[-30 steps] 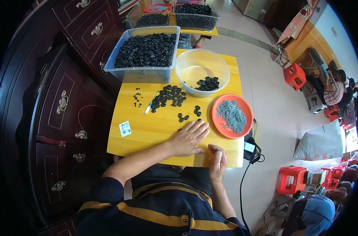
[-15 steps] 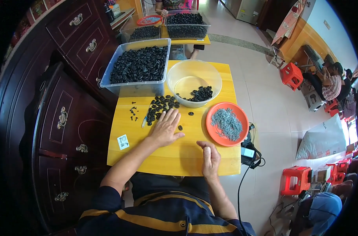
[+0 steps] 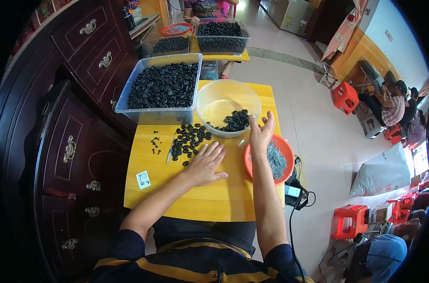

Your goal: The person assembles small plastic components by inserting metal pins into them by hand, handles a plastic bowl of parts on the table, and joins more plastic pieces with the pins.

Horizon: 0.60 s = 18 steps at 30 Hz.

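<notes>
My left hand (image 3: 206, 165) lies flat on the yellow table, fingers spread, just right of a loose cluster of small black oval pieces (image 3: 188, 137). One black oval piece (image 3: 185, 163) sits apart, below the cluster. My right hand (image 3: 261, 133) is raised with its fingers apart at the right rim of a clear round bowl (image 3: 210, 101); I see nothing in it. Inside the bowl, a heap of black ovals (image 3: 235, 121) rests toward the right side. Under my right wrist is an orange-red plate (image 3: 289, 150) holding many small silvery pieces (image 3: 276, 160), partly covered by my arm.
A blue-tinted clear bin (image 3: 158, 114) full of black ovals stands at the back left. Small black screw-like parts (image 3: 155, 142), a thin pen-like tool (image 3: 170, 150) and a white label (image 3: 143, 179) lie at left. Cables (image 3: 299, 193) hang off the right edge. Another person sits beyond.
My right hand has gone forward from the near table edge to the bowl's rim and opened. My left hand has shifted slightly. Two single ovals right of the cluster are no longer seen there.
</notes>
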### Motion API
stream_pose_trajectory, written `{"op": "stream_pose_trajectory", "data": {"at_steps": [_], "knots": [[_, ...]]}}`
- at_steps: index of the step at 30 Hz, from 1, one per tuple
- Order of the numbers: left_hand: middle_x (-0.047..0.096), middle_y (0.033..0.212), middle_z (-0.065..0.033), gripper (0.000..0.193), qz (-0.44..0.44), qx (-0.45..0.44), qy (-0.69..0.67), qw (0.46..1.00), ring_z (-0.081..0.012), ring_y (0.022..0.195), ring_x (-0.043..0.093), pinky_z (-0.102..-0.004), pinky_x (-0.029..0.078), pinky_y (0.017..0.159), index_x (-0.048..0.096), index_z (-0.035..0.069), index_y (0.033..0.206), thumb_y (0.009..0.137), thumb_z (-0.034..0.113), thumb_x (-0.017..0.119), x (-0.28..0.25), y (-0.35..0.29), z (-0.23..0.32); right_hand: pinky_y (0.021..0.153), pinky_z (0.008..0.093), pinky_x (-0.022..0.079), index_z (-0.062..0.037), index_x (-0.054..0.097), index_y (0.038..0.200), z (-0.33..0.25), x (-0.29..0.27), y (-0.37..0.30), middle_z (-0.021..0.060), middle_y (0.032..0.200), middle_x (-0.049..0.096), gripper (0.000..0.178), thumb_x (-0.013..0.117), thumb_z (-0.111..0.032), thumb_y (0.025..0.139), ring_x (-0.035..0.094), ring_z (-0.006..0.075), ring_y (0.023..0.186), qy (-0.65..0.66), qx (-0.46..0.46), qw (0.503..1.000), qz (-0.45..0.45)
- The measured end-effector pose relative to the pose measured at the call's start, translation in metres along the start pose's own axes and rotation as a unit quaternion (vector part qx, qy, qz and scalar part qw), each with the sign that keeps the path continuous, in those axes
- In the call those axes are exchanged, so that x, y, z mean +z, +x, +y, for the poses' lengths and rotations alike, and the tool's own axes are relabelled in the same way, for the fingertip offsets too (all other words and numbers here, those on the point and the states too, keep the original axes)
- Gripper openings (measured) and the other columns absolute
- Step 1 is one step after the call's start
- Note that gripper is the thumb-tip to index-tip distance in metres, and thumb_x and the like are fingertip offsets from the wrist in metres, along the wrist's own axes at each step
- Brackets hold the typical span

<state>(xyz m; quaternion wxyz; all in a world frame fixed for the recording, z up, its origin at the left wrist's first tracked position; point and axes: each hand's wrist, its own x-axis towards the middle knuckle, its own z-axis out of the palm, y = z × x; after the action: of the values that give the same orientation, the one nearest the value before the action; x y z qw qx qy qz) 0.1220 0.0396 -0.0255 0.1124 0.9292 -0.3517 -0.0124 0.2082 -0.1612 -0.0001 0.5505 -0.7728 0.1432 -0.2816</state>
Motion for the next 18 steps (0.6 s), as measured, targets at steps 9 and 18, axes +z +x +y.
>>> {"op": "stream_pose_trajectory", "data": {"at_steps": [9, 18], "knots": [[0.053, 0.137, -0.0193, 0.055, 0.173, 0.045, -0.077, 0.981, -0.0370, 0.126, 0.052, -0.0462, 0.042, 0.108, 0.054, 0.000, 0.133, 0.089, 0.028, 0.070, -0.058, -0.033, 0.002, 0.101, 0.0368, 0.045, 0.0038, 0.051, 0.133, 0.039, 0.019, 0.000, 0.0169, 0.123, 0.061, 0.047, 0.048, -0.001, 0.087, 0.059, 0.0267, 0.116, 0.191, 0.068, 0.979, -0.038], [0.066, 0.116, -0.0183, 0.034, 0.304, 0.064, -0.182, 0.933, -0.0364, 0.105, 0.065, -0.0396, 0.054, 0.091, 0.063, 0.000, 0.118, 0.085, 0.003, 0.068, -0.121, -0.013, 0.025, 0.110, 0.0345, 0.038, 0.0042, 0.049, 0.136, -0.004, -0.022, -0.034, 0.0133, 0.138, 0.055, 0.042, 0.040, 0.004, 0.096, 0.051, 0.0224, 0.129, 0.317, 0.078, 0.944, 0.047]]}}
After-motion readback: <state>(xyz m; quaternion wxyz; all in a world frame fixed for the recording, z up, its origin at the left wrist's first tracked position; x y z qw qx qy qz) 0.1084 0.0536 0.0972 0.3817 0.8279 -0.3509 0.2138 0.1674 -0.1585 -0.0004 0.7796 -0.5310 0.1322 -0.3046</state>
